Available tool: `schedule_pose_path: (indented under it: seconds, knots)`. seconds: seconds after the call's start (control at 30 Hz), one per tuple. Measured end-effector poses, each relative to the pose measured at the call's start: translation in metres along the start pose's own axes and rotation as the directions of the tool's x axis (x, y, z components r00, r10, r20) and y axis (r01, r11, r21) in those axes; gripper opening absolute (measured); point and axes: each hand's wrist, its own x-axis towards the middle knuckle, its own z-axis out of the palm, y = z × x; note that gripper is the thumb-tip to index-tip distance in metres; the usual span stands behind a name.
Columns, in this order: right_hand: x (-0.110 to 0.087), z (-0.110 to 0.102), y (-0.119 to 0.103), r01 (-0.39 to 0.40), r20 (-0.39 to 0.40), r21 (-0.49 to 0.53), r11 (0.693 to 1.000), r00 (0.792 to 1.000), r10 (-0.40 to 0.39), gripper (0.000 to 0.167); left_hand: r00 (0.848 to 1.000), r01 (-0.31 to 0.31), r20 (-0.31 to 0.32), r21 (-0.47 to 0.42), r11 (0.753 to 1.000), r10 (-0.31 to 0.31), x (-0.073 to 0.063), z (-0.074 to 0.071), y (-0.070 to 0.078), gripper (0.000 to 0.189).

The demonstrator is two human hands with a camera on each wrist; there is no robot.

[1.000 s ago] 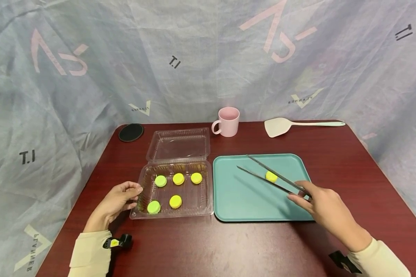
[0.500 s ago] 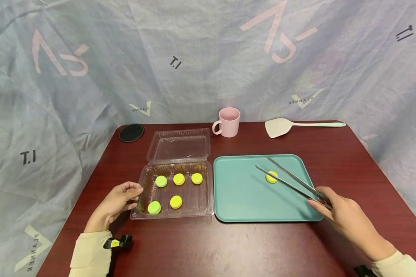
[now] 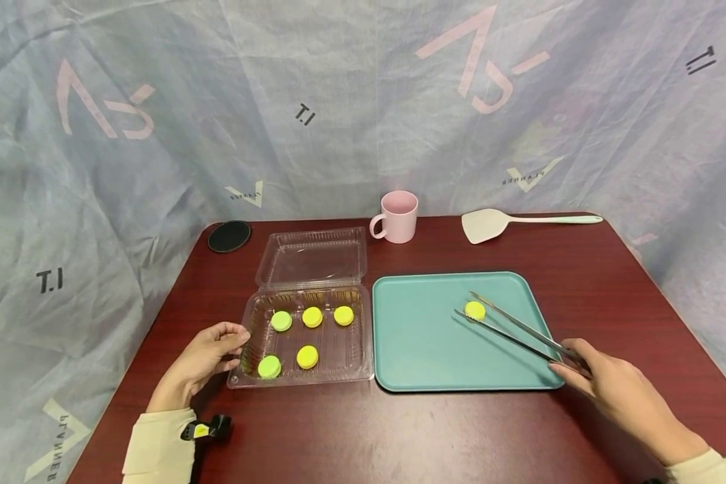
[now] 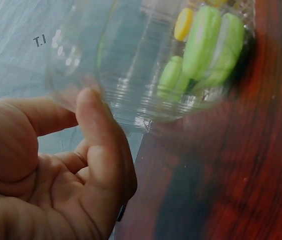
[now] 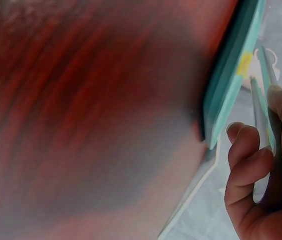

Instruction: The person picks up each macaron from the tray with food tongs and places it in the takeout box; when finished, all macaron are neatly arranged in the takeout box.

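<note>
In the head view my left hand (image 3: 206,356) pinches the left rim of a clear plastic clamshell container (image 3: 339,359) between thumb and fingers. The container's hinged lid (image 3: 314,259) lies folded back behind it. Inside sit several macarons, such as a green macaron (image 3: 269,366) and a yellow macaron (image 3: 307,357); green ones show large in the left wrist view (image 4: 200,45). My right hand (image 3: 611,383) grips metal tongs (image 3: 514,339) near their closed end. Their arms are spread, tips on either side of a lone yellow macaron (image 3: 474,310) on the teal tray (image 3: 423,356).
A pink mug (image 3: 400,218) stands behind the container and tray. A white spatula (image 3: 487,224) lies at the back right, a black round coaster (image 3: 229,236) at the back left. Grey printed cloth (image 3: 339,134) hangs behind the dark red table (image 3: 351,430).
My right hand has drawn the tongs right and toward me, and their tips have come down around the yellow macaron on the tray. My left hand keeps its place at the container.
</note>
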Motion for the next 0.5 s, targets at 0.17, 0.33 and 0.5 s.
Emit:
schedule_pose_path:
  seconds: [0.17, 0.33, 0.5]
  knots:
    - [-0.003, 0.0045, 0.0048, 0.023, 0.01, -0.025, 0.999, 1.0, -0.023, 0.033, 1.0, 0.009, -0.008, -0.004, 1.0, -0.009, -0.0005, 0.0003, -0.0013, 0.018]
    - [-0.0044, 0.0075, 0.0073, 0.061, -0.015, -0.045, 0.997, 0.998, -0.062, 0.033, 1.0, 0.002, -0.001, 0.005, 1.0, -0.002, 0.0003, 0.0, 0.0001, 0.021]
    - [-0.0039, 0.0092, 0.0071, 0.096, -0.05, -0.045, 0.994, 0.994, -0.098, 0.034, 1.0, 0.001, 0.008, 0.006, 1.0, -0.001, 0.0006, -0.0002, 0.0013, 0.021]
